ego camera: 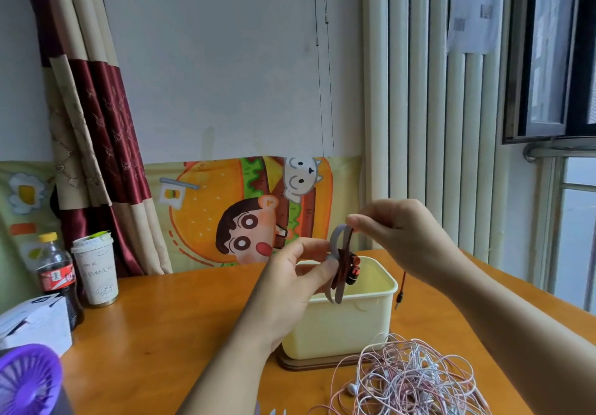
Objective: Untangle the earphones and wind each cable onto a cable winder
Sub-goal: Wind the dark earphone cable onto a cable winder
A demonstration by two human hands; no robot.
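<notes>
Earphone tangle (416, 379) beside cream tub (338, 327), cable winder (335, 239) above it

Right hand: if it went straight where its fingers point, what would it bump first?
Probably the grey cable winder: the right hand points leftward and pinches the dark red cable at the winder's top. The left hand sits just below that line; depth is unclear.

Open lane: bare table (180, 324) left of the cream box (348, 327), from near edge to wall. Far left is crowded: bottle (56, 272), cup (96, 272), white carton (35, 327), purple fan (25, 382). Cable tangle (416, 379) fills front right, up against the box. Over the box's open top, left grip (296, 276) and right grip (396, 230) hold cable winder (337, 243) and red earphone cable (343, 263). Its plug dangles just right of the box.
</notes>
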